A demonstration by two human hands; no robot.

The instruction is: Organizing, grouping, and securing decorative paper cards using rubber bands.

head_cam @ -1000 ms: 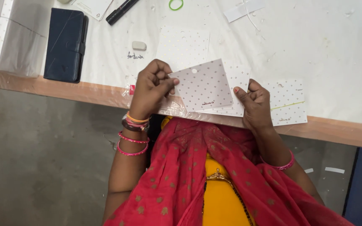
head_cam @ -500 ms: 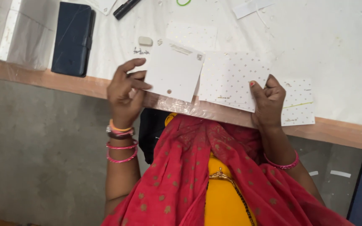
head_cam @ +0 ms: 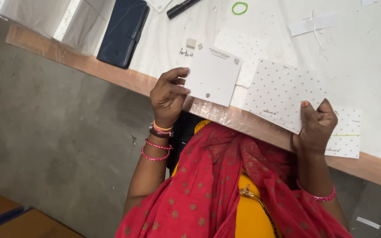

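Observation:
My left hand point(head_cam: 169, 93) holds a plain white square card point(head_cam: 212, 74) by its left edge, blank side toward me, lifted over the table's front edge. My right hand point(head_cam: 316, 126) grips a stack of white cards with small gold dots point(head_cam: 285, 93) at its lower right corner. Both hands are apart, each with its own card. Another dotted card point(head_cam: 347, 141) lies flat on the table under my right hand, and one more point(head_cam: 243, 48) lies behind the plain card.
The white-covered table point(head_cam: 358, 66) has a wooden front edge point(head_cam: 111, 72). A dark blue wallet case point(head_cam: 123, 31) lies at the back left beside a white box point(head_cam: 45, 15). A black marker point(head_cam: 184, 8), a green ring point(head_cam: 239, 8), an eraser point(head_cam: 191, 42) and clear tape strips point(head_cam: 311, 24) lie further back.
One card has been pulled off the held stack: my left hand carried the plain card to the left, my right hand kept the dotted cards. The view has shifted closer.

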